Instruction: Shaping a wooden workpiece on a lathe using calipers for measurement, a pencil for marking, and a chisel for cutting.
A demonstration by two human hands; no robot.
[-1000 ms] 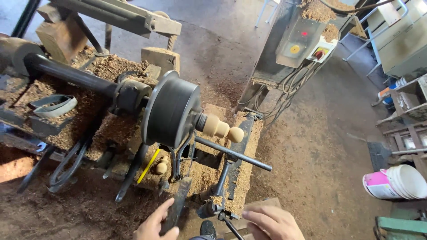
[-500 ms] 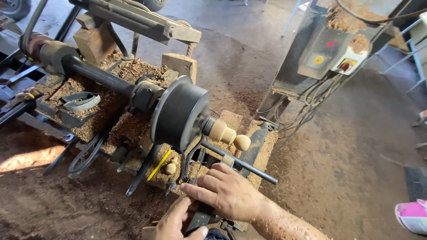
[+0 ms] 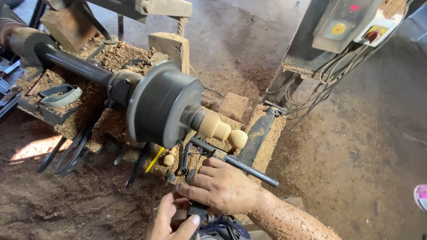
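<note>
- Right hand (image 3: 222,186): lies palm-down over the lathe's tool rest (image 3: 235,163), fingers curled loosely, fingertips touching a dark metal part just beside the left hand; whether it grips that part cannot be told.
- Left hand (image 3: 171,220): below the right hand, fingers and thumb closed around a dark tool handle (image 3: 198,212) at the lower frame edge.
- Turned wooden workpiece (image 3: 220,130): pale, with a rounded knob at its end, mounted just above the right hand, projecting from the dark round chuck (image 3: 162,104).
- Small wooden knob (image 3: 168,159): lies in the sawdust left of the right hand, beside a yellow-handled tool (image 3: 154,160).
- Electrical control box (image 3: 351,22): well apart, up and right of both hands.
</note>
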